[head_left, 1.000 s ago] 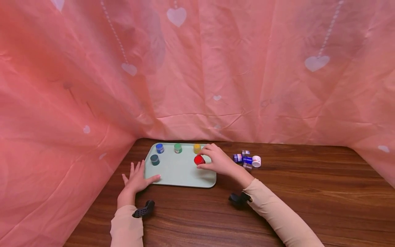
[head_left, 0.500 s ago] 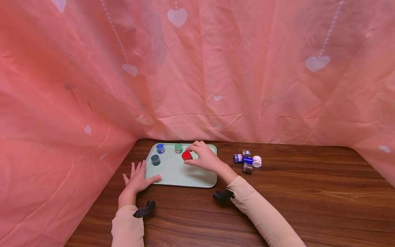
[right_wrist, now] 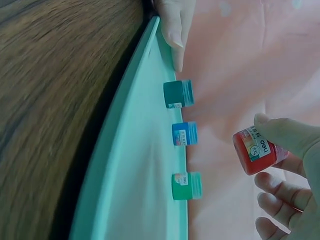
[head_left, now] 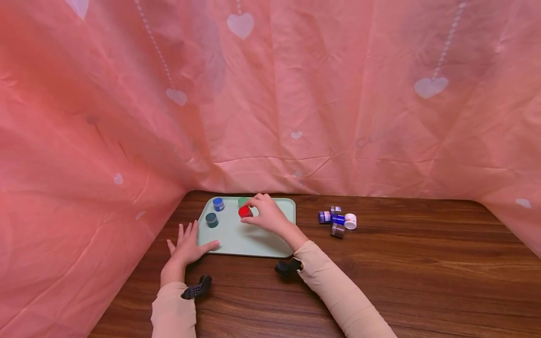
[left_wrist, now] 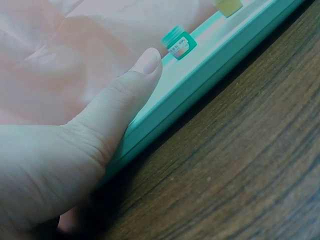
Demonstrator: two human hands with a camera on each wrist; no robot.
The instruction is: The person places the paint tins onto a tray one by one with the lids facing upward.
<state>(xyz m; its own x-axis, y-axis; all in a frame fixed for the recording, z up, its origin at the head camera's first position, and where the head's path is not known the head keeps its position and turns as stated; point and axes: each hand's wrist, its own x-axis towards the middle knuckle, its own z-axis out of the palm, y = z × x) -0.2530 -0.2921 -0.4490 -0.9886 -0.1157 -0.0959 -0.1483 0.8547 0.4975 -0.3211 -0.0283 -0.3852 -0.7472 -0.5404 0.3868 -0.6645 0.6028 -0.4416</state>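
Note:
A red paint jar [head_left: 244,212] is pinched between the thumb and fingers of my right hand [head_left: 268,216], held above the pale green tray [head_left: 241,244]. In the right wrist view its label shows and the jar is tilted. On the tray stand a dark teal jar [head_left: 212,220], a blue jar [head_left: 218,204] and a green jar [head_left: 243,202], the last partly covered by the red one. A yellow jar [left_wrist: 229,6] shows in the left wrist view but hides behind my right hand in the head view. My left hand [head_left: 186,246] rests at the tray's left edge, fingers spread, thumb over the rim.
Right of the tray, several more jars lie close together on the wooden table [head_left: 401,263], among them a white-lidded jar [head_left: 350,221], a purple one [head_left: 324,217] and a brown one [head_left: 337,230]. A pink curtain [head_left: 270,117] hangs behind and at the left.
My right hand has carried the red jar leftward over the tray, from beside the yellow jar to in front of the green one. My left hand stays put.

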